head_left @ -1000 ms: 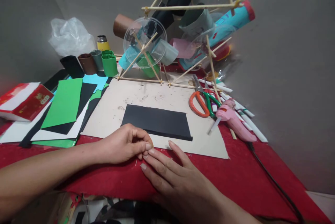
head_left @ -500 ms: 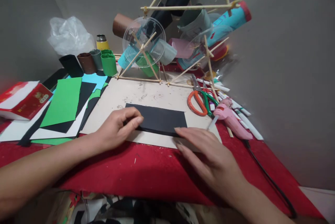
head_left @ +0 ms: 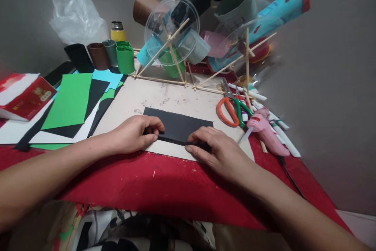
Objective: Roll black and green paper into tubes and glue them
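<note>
The near edge of 1 black sheet (head_left: 179, 122) is pinched at 2 places: by thumb and fingers of the left hand (head_left: 133, 133), and by thumb and fingers of the right hand (head_left: 216, 146). The sheet is laid on a pale board (head_left: 176, 96), between the 2 hands and just beyond them. Scissors (head_left: 229, 92) are found beyond the right hand; a glue gun (head_left: 266, 129) is noted to its right, apart from it. A green sheet (head_left: 69, 102) is stacked on other sheets left of the left hand. A stick frame (head_left: 160, 82) is stood beyond both hands.
</note>
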### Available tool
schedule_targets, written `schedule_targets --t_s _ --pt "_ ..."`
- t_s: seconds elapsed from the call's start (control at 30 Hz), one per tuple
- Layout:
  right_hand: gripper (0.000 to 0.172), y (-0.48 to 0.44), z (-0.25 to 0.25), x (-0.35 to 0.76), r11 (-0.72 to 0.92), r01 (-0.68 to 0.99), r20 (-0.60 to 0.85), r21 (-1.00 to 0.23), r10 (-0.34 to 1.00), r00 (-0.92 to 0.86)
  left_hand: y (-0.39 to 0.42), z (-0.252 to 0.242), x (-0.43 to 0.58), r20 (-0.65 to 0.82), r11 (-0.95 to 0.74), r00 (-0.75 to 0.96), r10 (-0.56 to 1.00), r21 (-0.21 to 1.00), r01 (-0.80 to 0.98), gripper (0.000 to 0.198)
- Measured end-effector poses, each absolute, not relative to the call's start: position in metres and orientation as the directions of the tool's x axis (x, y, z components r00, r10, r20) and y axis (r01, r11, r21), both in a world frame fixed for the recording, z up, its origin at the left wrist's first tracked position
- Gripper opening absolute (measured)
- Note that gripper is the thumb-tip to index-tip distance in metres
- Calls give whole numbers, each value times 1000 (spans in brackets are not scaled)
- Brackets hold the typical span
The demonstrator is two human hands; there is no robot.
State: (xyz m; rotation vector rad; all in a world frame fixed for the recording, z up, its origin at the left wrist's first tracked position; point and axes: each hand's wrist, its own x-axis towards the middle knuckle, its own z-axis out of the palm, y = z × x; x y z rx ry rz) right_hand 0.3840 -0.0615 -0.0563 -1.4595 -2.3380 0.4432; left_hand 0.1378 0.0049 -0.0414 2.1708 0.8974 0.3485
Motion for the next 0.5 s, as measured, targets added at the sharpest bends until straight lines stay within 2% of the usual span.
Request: schedule_targets --t_s 0.13,0.2,0.27,0.4,0.5 --pt "20 -59 -53 380 400 764 69 -506 902 -427 4 -39 137 -101 -349 738 667 833 430 15" --pt "22 -59 -53 381 403 761 67 -509 900 -431 5 -38 136 -138 -346 747 651 822 453 15" --pt "21 -59 -56 382 412 792 91 -450 904 -419 6 -41 135 -100 -454 736 669 730 511 14" --pt "15 -70 -63 379 438 867 235 -239 892 -386 2 -48 136 127 -714 748 652 436 548 17" --pt "30 -88 -69 369 531 834 347 -147 818 -459 -13 -53 141 258 -826 791 555 283 488 26"
